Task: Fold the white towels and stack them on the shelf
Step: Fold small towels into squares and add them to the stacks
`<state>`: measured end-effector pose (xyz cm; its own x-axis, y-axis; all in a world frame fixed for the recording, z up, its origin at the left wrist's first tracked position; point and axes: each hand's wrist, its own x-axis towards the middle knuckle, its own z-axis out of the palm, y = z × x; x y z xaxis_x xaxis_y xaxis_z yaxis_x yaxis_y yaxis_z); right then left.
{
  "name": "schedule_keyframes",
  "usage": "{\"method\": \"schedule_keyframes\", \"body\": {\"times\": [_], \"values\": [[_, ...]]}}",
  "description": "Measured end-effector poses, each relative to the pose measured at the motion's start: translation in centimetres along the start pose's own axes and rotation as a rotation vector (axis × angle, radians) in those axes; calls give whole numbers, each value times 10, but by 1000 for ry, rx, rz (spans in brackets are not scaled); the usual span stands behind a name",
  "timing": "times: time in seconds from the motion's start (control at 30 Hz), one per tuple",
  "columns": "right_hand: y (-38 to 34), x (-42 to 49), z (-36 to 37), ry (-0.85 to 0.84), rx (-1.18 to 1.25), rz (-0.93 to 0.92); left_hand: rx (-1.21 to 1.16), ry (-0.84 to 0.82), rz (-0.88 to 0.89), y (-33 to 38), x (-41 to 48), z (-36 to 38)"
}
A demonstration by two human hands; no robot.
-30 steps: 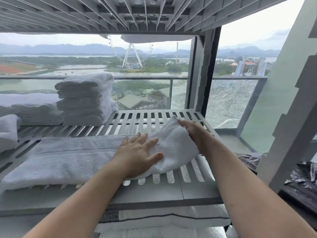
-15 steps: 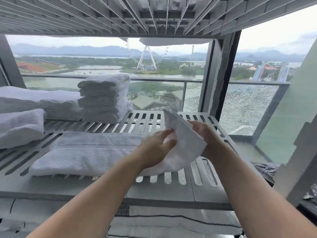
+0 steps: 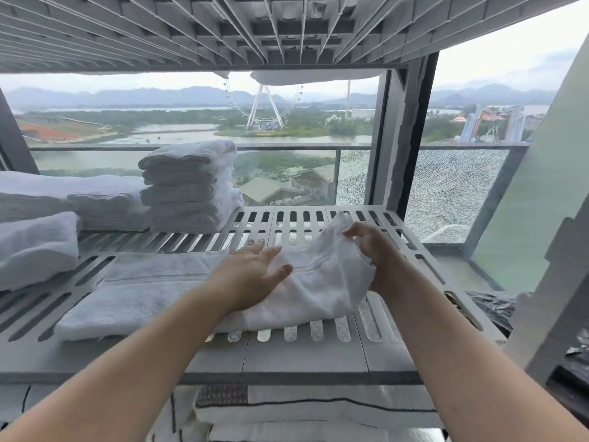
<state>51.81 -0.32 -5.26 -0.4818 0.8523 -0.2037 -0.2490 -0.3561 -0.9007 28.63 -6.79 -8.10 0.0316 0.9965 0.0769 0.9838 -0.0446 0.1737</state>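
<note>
Both arms reach forward over the gray slotted shelf (image 3: 318, 355). The left hand (image 3: 255, 275) is wide open, with its fingers straight and spread and its thumb out. It is low over the middle of the white towel (image 3: 153, 291), holding nothing; I cannot tell if it presses down. The right hand (image 3: 373, 250) has its fingers curled around the towel's right end and holds that end up off the shelf. The rest of the towel lies long and flat across the shelf, going left from the hands. A stack of folded towels (image 3: 191, 186) sits at the back left, well apart from both hands
</note>
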Motion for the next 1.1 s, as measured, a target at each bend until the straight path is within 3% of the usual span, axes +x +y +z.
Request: {"method": "schedule_keyframes", "body": {"times": [0.17, 0.3, 0.53, 0.67, 0.77, 0.9, 1.0, 1.1], "values": [[2, -2, 4, 112, -238, 44, 135, -75, -36, -3, -2, 12], [-2, -1, 7, 279, -251, -14, 154, -75, -46, -1, 0, 13], [-34, -9, 23, 314, -58, -115, 136, -50, -58, 10, 3, 15], [-38, -6, 47, 247, -54, -108, 87, -53, -23, 21, 8, 14], [-48, -7, 65, 231, -78, -135, 4, -40, -2, -5, -2, -1], [-55, 2, 95, 185, -4, -173, 87, 23, -61, -60, -29, -25], [-47, 12, 128, 150, 36, -140, 144, -39, -142, -75, -42, -24], [-32, 21, 160, 220, -12, -141, 141, -82, -152, -73, -43, -11]]}}
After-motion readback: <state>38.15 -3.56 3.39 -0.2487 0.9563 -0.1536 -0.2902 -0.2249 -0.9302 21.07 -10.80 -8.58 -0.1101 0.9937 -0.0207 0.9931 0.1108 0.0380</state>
